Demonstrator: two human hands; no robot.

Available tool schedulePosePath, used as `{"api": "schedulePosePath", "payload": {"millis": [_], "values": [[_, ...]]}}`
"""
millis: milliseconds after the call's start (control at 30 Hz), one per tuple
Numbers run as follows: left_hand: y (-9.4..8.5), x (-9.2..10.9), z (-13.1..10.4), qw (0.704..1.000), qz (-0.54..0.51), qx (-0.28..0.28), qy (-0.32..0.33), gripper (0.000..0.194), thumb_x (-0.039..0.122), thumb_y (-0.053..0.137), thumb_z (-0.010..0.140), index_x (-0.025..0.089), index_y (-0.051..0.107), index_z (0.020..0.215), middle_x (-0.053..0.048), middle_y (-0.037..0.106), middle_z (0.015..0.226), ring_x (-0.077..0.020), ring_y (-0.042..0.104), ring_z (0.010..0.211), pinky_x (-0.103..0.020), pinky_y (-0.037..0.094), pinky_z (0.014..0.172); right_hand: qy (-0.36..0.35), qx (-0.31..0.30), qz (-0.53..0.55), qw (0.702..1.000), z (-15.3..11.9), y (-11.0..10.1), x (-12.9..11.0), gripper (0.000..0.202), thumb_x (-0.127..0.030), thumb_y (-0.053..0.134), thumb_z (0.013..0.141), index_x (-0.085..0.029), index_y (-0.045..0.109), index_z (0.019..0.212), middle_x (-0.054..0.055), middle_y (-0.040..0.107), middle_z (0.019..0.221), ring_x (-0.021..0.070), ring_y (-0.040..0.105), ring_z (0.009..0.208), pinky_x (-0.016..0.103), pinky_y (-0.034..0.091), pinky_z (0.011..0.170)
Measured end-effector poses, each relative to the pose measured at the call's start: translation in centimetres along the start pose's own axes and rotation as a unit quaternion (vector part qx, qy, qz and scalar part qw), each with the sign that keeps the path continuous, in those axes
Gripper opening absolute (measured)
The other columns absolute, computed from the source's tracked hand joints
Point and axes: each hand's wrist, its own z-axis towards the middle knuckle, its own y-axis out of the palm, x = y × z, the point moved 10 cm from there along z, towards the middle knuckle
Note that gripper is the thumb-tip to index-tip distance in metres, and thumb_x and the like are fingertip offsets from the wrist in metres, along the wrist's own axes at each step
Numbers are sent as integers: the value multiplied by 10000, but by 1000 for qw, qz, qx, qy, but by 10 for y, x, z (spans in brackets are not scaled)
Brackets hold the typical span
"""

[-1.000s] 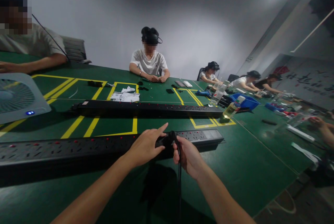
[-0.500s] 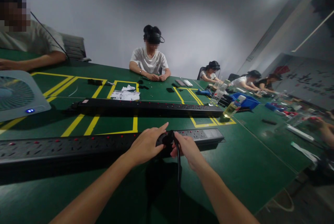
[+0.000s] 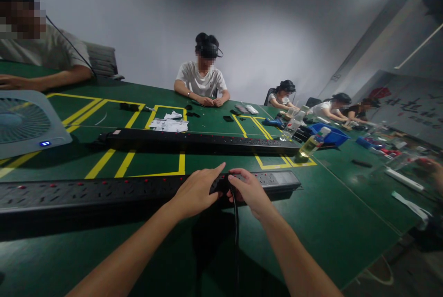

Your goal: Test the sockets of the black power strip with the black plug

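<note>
A long black power strip (image 3: 134, 186) with a row of sockets and small red lights lies across the near side of the table. My left hand (image 3: 196, 191) is closed over the strip, its index finger stretched along the top and the thumb at the near side. Right beside it, my right hand (image 3: 252, 191) pinches a black plug (image 3: 224, 183) at the sockets; its fingers partly hide it, so I cannot tell how deep it sits. A black cable (image 3: 236, 237) hangs from the plug toward me.
Behind lies a second black power strip (image 3: 204, 142). A fan (image 3: 34, 124) stands at left, white papers (image 3: 169, 124) farther back. A bottle of yellowish liquid (image 3: 311, 146) and a blue bin (image 3: 334, 136) stand at right. Several people sit around the green table (image 3: 332, 223).
My right hand's fingers have shifted up and over the plug, with the index finger now bent above it. My left hand stays on the strip. The view has shifted slightly.
</note>
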Motion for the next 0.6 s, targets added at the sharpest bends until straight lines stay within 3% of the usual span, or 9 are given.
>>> {"api": "schedulePosePath", "payload": {"millis": [233,600], "values": [[1,3,1,1000,13,2,4,736,328,535,779,232,212,1434,-75,538,1287,-244,514,1127,-390,385,944,54,-24,-56,997,8,1,7,383,-375,573,815,-184,551,1147,9,647,556,128,592,424,156,317,345],[-2,3,1,1000,4,7,-4,708,318,526,784,247,233,1424,-62,509,1325,-235,496,1150,-389,379,959,39,-55,-61,996,10,7,8,397,-432,546,838,-196,549,1158,16,654,564,124,598,443,156,354,376]]}}
